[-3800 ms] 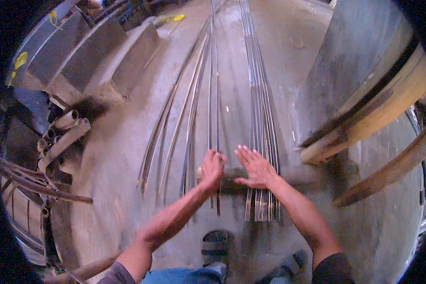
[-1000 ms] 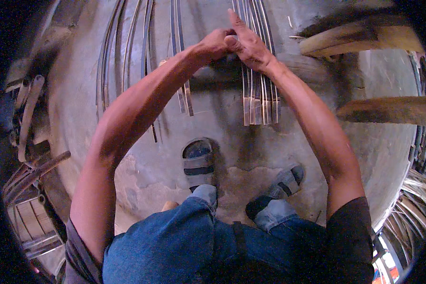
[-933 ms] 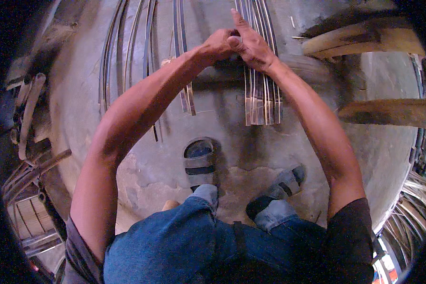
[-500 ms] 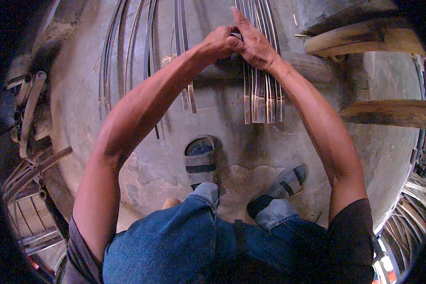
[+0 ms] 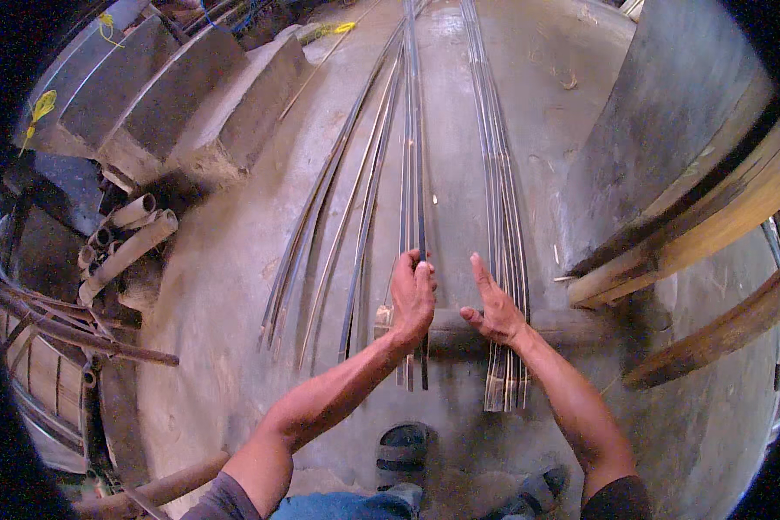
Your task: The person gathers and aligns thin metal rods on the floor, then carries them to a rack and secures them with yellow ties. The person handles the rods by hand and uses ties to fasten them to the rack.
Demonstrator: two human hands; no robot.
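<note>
Long, thin, dark-faced bamboo strips lie lengthwise on the concrete floor. My left hand is closed around a strip in the middle bundle, just above a log lying crosswise. To its right, my right hand is open, thumb and fingers apart, over the right-hand bundle. Whether it touches those strips is unclear. The near ends of that bundle stick out past the log towards my feet. Left of my left hand, more strips fan out loosely.
Grey concrete steps rise at the far left, with cut bamboo tubes stacked below them. A large slab and curved wooden beams stand at the right. My sandalled foot is on the floor.
My hands have come apart; they were together over the right bundle. My left hand is now on the middle strips. The view has tilted up, showing more of the strips' far length.
</note>
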